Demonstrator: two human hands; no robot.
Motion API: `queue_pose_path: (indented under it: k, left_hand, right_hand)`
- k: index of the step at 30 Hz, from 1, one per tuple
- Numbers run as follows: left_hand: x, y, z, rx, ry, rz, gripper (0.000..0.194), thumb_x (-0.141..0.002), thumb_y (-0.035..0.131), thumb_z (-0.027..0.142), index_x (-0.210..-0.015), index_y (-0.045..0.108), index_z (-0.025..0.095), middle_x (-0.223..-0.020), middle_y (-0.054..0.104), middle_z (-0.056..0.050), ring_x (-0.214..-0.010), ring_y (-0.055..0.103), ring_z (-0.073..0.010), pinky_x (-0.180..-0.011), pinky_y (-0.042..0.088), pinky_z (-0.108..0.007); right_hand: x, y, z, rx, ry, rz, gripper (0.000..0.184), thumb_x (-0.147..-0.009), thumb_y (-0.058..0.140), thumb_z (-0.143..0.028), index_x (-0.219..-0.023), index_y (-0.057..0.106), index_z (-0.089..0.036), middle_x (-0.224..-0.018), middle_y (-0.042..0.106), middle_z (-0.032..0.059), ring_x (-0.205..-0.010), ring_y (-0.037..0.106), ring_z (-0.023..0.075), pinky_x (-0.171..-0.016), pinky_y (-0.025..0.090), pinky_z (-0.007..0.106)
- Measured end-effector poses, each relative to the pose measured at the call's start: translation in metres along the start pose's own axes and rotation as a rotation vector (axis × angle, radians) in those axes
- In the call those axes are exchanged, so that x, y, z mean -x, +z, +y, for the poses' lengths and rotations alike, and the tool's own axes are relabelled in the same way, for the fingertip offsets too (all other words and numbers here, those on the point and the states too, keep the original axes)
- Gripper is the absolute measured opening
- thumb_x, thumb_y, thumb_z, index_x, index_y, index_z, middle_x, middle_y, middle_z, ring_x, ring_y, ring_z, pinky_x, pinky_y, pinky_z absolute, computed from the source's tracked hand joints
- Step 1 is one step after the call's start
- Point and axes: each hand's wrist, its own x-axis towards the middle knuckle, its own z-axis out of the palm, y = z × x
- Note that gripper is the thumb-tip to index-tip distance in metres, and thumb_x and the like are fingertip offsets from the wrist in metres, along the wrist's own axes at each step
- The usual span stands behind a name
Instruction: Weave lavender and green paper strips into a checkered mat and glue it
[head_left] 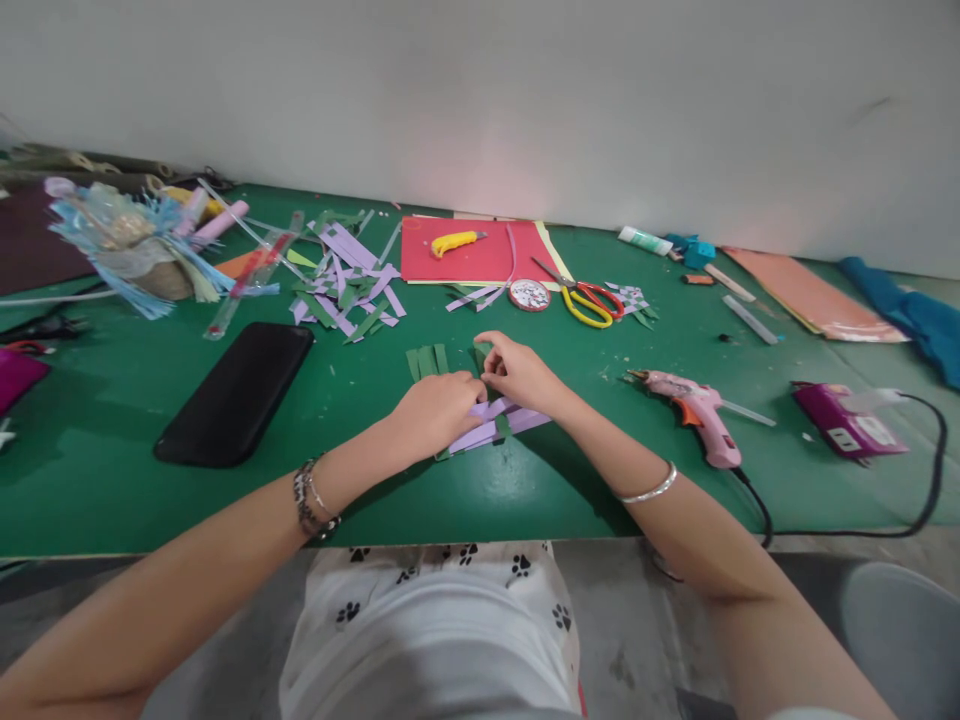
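Purple paper strips [480, 436] interlaced with green paper strips [426, 362] lie near the table's front, between my hands. My left hand [439, 408] is closed, its fingers bunched over the left part of this weave and pressing it to the table. My right hand [523, 376] touches it at the weave's upper middle. Its fingers are curled, with the index finger and thumb around a green strip whose end shows beside the fingertip. Part of the weave is hidden under both hands.
A black phone [236, 395] lies left; a pink glue gun [697, 410] with its cord lies right. Behind are scissors [589, 300], a round container [529, 294], red paper [457, 262] bearing a yellow cutter [454, 243], and loose strips [349, 280]. A purple box [851, 420] sits far right.
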Motion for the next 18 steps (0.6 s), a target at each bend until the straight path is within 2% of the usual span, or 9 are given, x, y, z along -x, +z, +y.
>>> queue_pose_path:
  k: [3, 8, 11, 14, 18]
  left_hand:
    - [0.003, 0.001, 0.001, 0.01, -0.018, 0.0, 0.019, -0.081, 0.05, 0.018, -0.098, 0.057, 0.015, -0.099, 0.059, -0.008, -0.086, 0.059, -0.0217, -0.065, 0.043, -0.028]
    - [0.001, 0.002, 0.0, -0.01, -0.03, 0.008, 0.014, -0.082, 0.05, 0.019, -0.09, 0.06, 0.015, -0.091, 0.059, -0.007, -0.079, 0.06, -0.022, -0.061, 0.041, -0.028]
    - [-0.001, 0.003, -0.001, 0.001, -0.032, 0.028, 0.013, -0.082, 0.049, 0.019, -0.088, 0.061, 0.016, -0.089, 0.06, -0.006, -0.077, 0.06, -0.0215, -0.059, 0.04, -0.028]
    - [-0.002, 0.004, -0.001, 0.012, -0.037, 0.037, 0.013, -0.082, 0.049, 0.019, -0.088, 0.061, 0.016, -0.088, 0.06, -0.005, -0.075, 0.059, -0.0206, -0.058, 0.039, -0.027]
    - [-0.002, 0.005, -0.001, 0.01, -0.045, 0.04, 0.014, -0.082, 0.049, 0.02, -0.087, 0.062, 0.016, -0.085, 0.06, -0.005, -0.074, 0.059, -0.0206, -0.059, 0.039, -0.028]
  right_hand:
    - [0.003, -0.003, 0.004, 0.016, 0.006, 0.071, 0.039, -0.068, 0.048, -0.008, -0.106, 0.048, -0.013, -0.072, 0.056, -0.0017, -0.062, 0.051, 0.01, -0.063, 0.039, 0.024]
    - [-0.001, -0.008, 0.007, 0.109, -0.009, 0.079, 0.024, -0.073, 0.052, -0.02, -0.096, 0.054, -0.014, -0.076, 0.057, 0.0019, -0.069, 0.051, 0.012, -0.067, 0.04, 0.026]
    - [-0.004, -0.006, 0.004, 0.234, -0.042, 0.063, 0.025, -0.071, 0.057, -0.026, -0.092, 0.057, -0.012, -0.081, 0.055, 0.0053, -0.075, 0.05, 0.0148, -0.07, 0.04, 0.028]
    - [-0.007, -0.001, 0.0, 0.297, -0.038, 0.051, 0.031, -0.067, 0.062, -0.024, -0.094, 0.057, -0.01, -0.085, 0.054, 0.007, -0.077, 0.05, 0.0158, -0.071, 0.039, 0.029]
    - [-0.008, 0.001, -0.001, 0.148, 0.014, 0.0, 0.031, -0.066, 0.056, -0.011, -0.098, 0.053, -0.012, -0.069, 0.05, -0.001, -0.066, 0.048, 0.0124, -0.063, 0.038, 0.026]
